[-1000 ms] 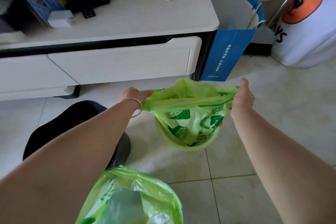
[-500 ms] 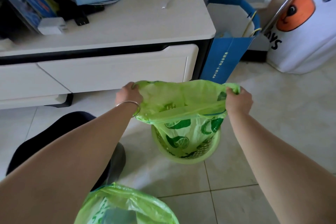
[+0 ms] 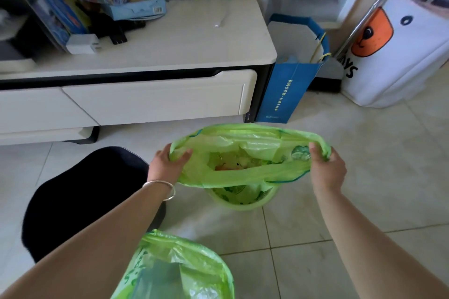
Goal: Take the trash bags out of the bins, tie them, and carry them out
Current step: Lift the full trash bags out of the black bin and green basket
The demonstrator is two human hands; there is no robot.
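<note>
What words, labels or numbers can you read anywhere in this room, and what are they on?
"AYS": end of a cut-off word in dark letters on the white bag.
Blue paper bag: a vertical line of light characters, too small to read.
Blue box on the cabinet: a barcode, digits too small to read.
Green trash bag: printed patterns, no readable text.

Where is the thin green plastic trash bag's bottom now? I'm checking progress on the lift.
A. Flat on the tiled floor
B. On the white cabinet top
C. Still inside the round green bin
C: both hands, left hand and right hand, hold the green plastic trash bag open by its rim, and its lower part hangs inside the round green bin.
</note>
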